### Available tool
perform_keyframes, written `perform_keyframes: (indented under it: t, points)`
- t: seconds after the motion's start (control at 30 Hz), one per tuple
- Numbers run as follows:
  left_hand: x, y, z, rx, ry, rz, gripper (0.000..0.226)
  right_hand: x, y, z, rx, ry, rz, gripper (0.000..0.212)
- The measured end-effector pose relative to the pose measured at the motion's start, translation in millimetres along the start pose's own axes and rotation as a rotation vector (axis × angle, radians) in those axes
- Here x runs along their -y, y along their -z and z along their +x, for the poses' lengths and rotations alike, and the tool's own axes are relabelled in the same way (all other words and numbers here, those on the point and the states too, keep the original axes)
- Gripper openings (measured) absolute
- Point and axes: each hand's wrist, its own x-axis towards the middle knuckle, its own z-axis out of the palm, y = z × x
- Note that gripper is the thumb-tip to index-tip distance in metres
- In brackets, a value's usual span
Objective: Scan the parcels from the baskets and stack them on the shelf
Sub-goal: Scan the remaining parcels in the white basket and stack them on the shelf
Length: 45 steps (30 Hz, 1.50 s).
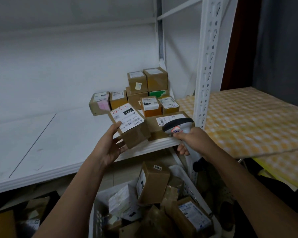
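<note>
A white metal shelf spreads behind and to the left of both hands, its perforated upright rising just beyond the right hand. Right of that upright lies a yellow checked sheet. Below the forearms a white basket holds a jumble of parcels, one brown box standing tilted among them. On the shelf, just beyond the held parcel, a cluster of stacked boxes sits in the back corner, two of them perched on top, and a flat box lies nearest the front edge, partly hidden by the scanner. The left hand grips a small cardboard parcel from beneath and behind, thumb pressed on its white label, which faces up and reads 032. The right hand is wrapped round the handle of a white barcode scanner, whose dark-rimmed head sits just right of the parcel, over the shelf's front edge.
</note>
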Motion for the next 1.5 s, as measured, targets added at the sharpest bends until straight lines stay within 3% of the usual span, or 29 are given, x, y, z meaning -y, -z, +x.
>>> perform_keyframes:
  t: [0.27,0.57,0.7,0.8,0.87,0.97,1.03,1.2,1.5]
  points:
    - [-36,-117,67,0.119,-0.071,0.297,0.032,-10,40,41,-0.226,0.019,0.099,0.028]
    - [-37,-205,136,0.07,-0.174,0.597,0.032,-26,59,61,-0.175,0.027,0.096,0.024]
    - [-29,-206,166,0.014,-0.39,0.925,0.054,-30,61,61,-0.152,0.026,0.128,0.022]
    - [-24,-202,171,0.008,-0.556,1.193,0.05,-30,60,59,-0.145,0.039,0.126,0.024]
    - [-24,-200,170,0.045,-0.575,1.365,0.053,-31,60,59,-0.138,0.041,0.122,0.026]
    - [-24,-197,166,0.084,-0.526,1.552,0.078,-35,58,59,-0.121,0.04,0.12,0.025]
    - [-24,-196,165,0.09,-0.582,1.633,0.084,-36,58,59,-0.112,0.034,0.107,0.026]
    - [-25,-198,166,0.021,-0.76,1.828,0.07,-34,58,59,-0.099,0.033,0.089,0.027]
    - [-32,-212,178,-0.1,-0.766,1.822,0.048,-36,64,55,-0.112,0.044,0.11,0.027]
